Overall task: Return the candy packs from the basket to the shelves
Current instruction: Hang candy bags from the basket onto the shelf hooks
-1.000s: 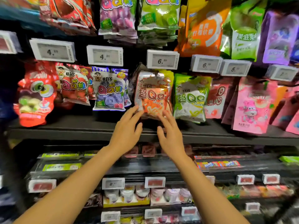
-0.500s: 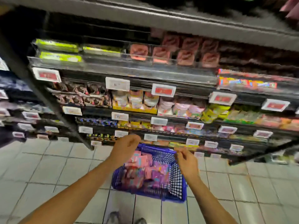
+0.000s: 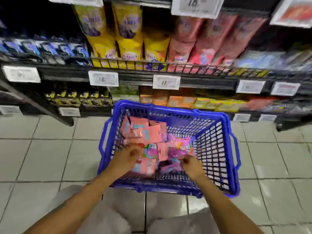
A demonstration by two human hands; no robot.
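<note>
Both hands (image 3: 126, 157) (image 3: 192, 166) have dropped among basket (image 3: 233, 149) packs (image 3: 148, 134).

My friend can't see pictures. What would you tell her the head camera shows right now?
Two hands reach into a blue basket on a tiled shop floor; the left hand and right hand are down among pink and purple candy packs. Behind the basket stand dark shelves of yellow and pink bags with white price tags.

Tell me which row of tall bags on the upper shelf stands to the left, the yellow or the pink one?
The yellow bags. They stand left of the pink bags.
</note>
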